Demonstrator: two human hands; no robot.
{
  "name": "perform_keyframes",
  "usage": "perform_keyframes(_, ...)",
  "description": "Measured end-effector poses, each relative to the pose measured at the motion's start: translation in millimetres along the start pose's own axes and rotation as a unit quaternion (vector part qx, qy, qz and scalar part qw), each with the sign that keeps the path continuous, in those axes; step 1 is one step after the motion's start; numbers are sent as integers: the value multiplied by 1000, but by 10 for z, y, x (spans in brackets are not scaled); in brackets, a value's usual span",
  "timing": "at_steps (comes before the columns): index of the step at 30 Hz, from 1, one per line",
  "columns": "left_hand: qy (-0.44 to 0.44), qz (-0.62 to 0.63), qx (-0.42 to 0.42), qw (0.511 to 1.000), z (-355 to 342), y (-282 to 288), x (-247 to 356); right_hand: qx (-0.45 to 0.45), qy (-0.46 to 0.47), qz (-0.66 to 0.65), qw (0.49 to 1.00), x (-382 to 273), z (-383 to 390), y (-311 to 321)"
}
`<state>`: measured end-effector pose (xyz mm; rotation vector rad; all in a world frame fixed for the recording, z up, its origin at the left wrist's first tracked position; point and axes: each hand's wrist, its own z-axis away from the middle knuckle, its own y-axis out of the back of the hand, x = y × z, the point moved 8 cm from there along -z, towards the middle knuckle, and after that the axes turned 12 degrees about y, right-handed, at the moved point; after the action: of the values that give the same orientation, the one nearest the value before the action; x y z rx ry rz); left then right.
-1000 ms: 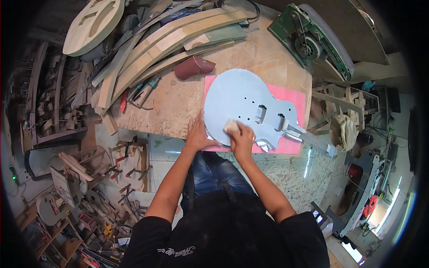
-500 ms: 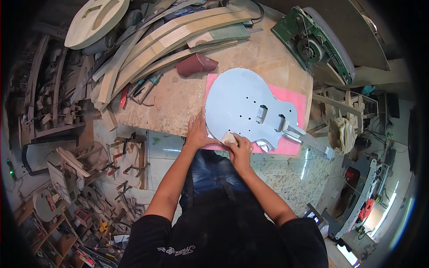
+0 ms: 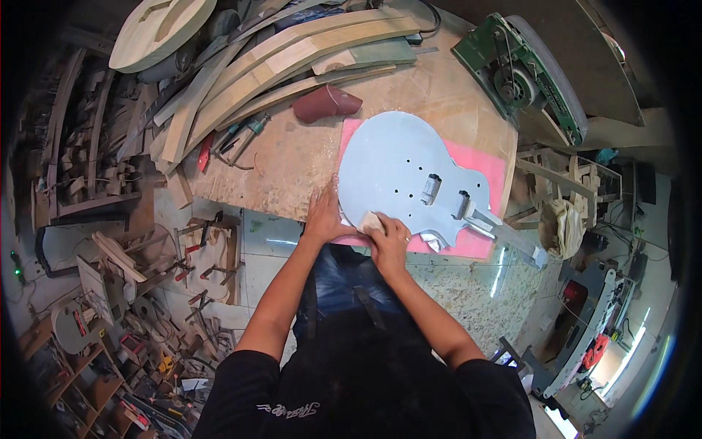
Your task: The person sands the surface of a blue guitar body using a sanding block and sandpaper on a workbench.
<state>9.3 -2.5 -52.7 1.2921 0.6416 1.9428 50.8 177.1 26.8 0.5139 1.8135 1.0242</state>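
A pale blue-grey electric guitar body (image 3: 384, 150) with a neck (image 3: 512, 240) lies flat on a pink foam sheet (image 3: 479, 164) at the table's near edge. Small holes and two rectangular cavities show in its face. My right hand (image 3: 391, 241) is closed on a small pale beige pad (image 3: 370, 222), pressed to the body's near edge; whether it is folded sandpaper or a block I cannot tell. Beside the body's left near edge, my left hand (image 3: 322, 218) rests with fingers stretched out and thumb pointing right, holding nothing visible.
Behind the guitar, a dark red roll of sandpaper (image 3: 327, 104) lies on the wooden table (image 3: 281, 157). Curved wooden strips (image 3: 292, 62) and a clamp (image 3: 247, 137) are at the left. A green belt sander (image 3: 515, 80) stands at the far right.
My right hand has slid slightly left along the body's near edge with the pad, which is now turned a little. My left hand stays in place. The whole view has shifted slightly.
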Motion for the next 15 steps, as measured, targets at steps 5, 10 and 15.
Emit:
perform_keyframes(5,15,11,-6,1000,-54,-17,7,1,29,18,999,-127,-565,-154)
perform_keyframes(10,9,-2,-7,1000,21,4,-36,-9,20,13,1000,0,106,-26)
perform_keyframes(15,9,-16,-2,1000,-38,-96,-19,-8,21,12,1000,-138,-435,-185)
